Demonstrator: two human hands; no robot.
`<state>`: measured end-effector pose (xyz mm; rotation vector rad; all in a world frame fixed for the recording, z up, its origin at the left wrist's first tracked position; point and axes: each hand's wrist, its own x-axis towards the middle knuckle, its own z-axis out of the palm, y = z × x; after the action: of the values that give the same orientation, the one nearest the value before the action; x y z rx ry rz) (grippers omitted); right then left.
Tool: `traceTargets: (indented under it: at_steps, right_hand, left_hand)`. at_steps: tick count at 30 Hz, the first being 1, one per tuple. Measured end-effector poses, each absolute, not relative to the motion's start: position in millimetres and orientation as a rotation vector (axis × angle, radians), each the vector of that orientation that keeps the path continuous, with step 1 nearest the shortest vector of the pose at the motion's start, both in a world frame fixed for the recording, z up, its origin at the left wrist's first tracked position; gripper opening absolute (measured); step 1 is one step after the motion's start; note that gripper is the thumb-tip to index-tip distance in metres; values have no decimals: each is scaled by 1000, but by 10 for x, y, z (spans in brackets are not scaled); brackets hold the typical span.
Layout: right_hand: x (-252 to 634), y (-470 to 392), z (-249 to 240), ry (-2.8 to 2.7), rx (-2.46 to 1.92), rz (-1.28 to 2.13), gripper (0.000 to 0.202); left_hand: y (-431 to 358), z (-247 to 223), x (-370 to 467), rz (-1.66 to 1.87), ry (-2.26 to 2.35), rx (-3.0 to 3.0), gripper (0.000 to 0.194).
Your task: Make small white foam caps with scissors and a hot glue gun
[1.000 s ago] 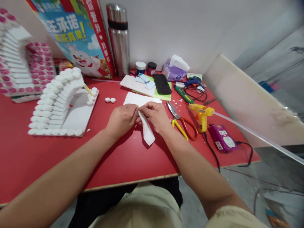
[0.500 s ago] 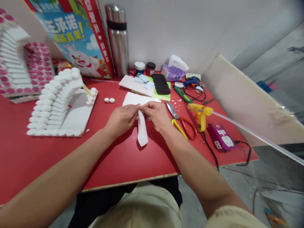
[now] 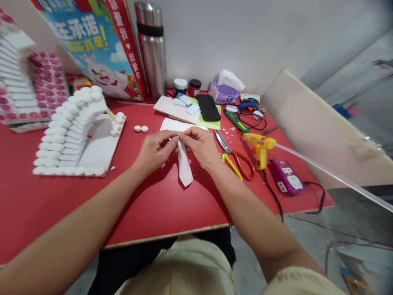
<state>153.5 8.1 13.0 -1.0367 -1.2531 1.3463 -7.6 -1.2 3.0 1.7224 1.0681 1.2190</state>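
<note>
A folded white paper strip [image 3: 185, 168] hangs down from between my hands over the red table. My left hand [image 3: 156, 148] pinches its upper end with thumb and fingers. Close against it, my right hand [image 3: 199, 145] pinches the same end from the other side. Behind my fingers lie white sheets [image 3: 172, 124] on the table. To the left sit two white round pieces [image 3: 141, 129] side by side. Farther left stands a white stair-like model [image 3: 70, 139] edged with rows of similar round pieces.
Right of my hands lie scissors with red handles [image 3: 244, 166], a yellow glue gun [image 3: 260, 149] with a long clear stick, and a purple power socket [image 3: 285, 176]. A steel flask [image 3: 152, 61], a black phone [image 3: 208, 107] and a purple tissue pack [image 3: 225, 93] are at the back.
My left thumb and fingers have shifted a little at the top of the paper strip, spreading slightly. The strip's lower end has swung slightly to the right.
</note>
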Motion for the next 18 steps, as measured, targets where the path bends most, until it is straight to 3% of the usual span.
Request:
traceTargets:
  at_steps: [18]
  right_hand:
    - [1537,81,99,-1445,-1088,1199,12]
  left_hand:
    - [62,39,-138,1191,1100,2188,28]
